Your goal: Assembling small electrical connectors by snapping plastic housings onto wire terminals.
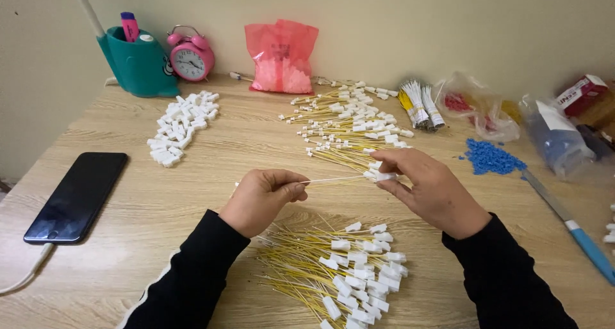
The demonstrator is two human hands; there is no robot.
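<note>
**A thin wire stretched between two hands**

A thin pale wire with a small white plastic connector (384, 175) at its end hangs level above the wooden table (128, 284). The left hand (261, 197) pinches its bare end; the right hand (423, 185) grips the connector end, though the fingers partly hide it. Just below lies a heap of yellow wires with white connectors (339, 274). Beyond, a second such heap (346, 127); farther left, loose white connectors (182, 127) and a black phone (77, 197).

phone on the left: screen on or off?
Off. The phone lies flat and face up on the table, its screen plain black with only a faint reflection; a white cable is plugged into its near end.
</note>
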